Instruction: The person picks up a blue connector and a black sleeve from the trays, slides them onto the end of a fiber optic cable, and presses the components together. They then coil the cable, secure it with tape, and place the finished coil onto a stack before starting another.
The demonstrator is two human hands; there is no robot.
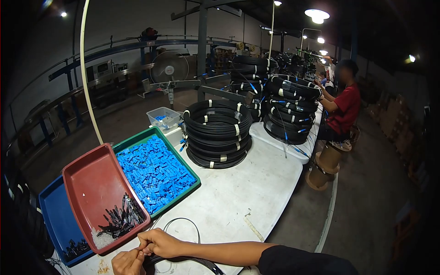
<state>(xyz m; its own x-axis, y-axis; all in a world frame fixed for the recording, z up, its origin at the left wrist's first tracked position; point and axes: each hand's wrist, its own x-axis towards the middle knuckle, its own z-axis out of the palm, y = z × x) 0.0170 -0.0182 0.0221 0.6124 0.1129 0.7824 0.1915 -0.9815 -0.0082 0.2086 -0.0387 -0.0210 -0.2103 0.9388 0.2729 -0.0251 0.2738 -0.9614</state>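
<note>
At the near edge of the white table (229, 201), my left hand (128, 262) and my right hand (157, 242) meet, fingers pinched together. What lies between the fingertips is too small to make out. A black cable coil (201, 262) lies under my right wrist, and a thin cable loop (182, 218) rises behind it. Just beyond my hands is a red tray (94, 183) with black parts (123, 217) and small clear pieces (102, 239). Beside it stands a green tray (198, 182) full of blue connector pieces (156, 172).
A blue tray (52, 206) holds black parts at the left. Stacked black cable coils (217, 137) stand mid-table, more coils (291, 110) behind. A clear bin (163, 118) sits behind the green tray. A person in red (346, 107) sits at the table's right side, near a spool (324, 167).
</note>
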